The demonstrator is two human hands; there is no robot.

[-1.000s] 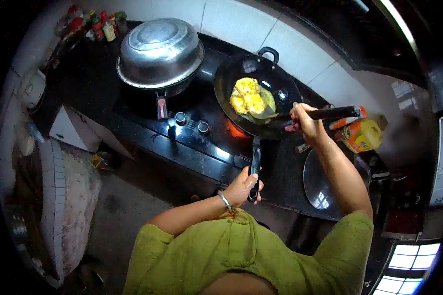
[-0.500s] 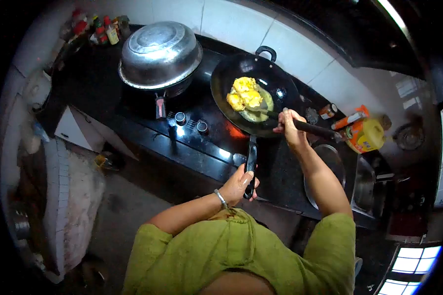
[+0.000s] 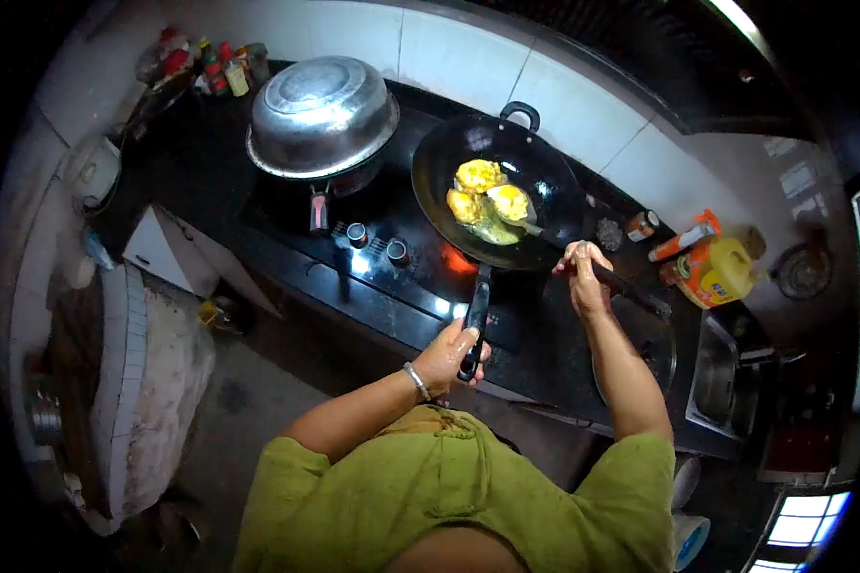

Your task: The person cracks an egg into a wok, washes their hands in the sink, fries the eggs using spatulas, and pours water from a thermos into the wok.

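Note:
A black wok (image 3: 549, 177) sits on the right side of the stove, its long handle (image 3: 475, 325) pointing toward me. My left hand (image 3: 454, 350) is wrapped around that handle. Inside the wok lie several yellow pieces of fried egg (image 3: 480, 175) in shiny oil. My right hand (image 3: 586, 270) grips the dark handle of a spatula (image 3: 637, 292). Its blade end is at the lower right of the eggs, touching or just under the nearest piece. An orange-red glow shows on the stove below the wok.
Left of the wok, a domed metal basin (image 3: 325, 115) covers a pan on the other burner. Stove knobs (image 3: 397, 251) are at the front. A yellow jug (image 3: 733, 272) and a jar (image 3: 643, 225) stand right, near a sink (image 3: 715, 368). Bottles (image 3: 234, 76) fill the far left corner.
My right hand has drawn the spatula back toward the lower right. The egg pieces lie more spread apart, one turned with a paler side showing. My left hand keeps the wok handle.

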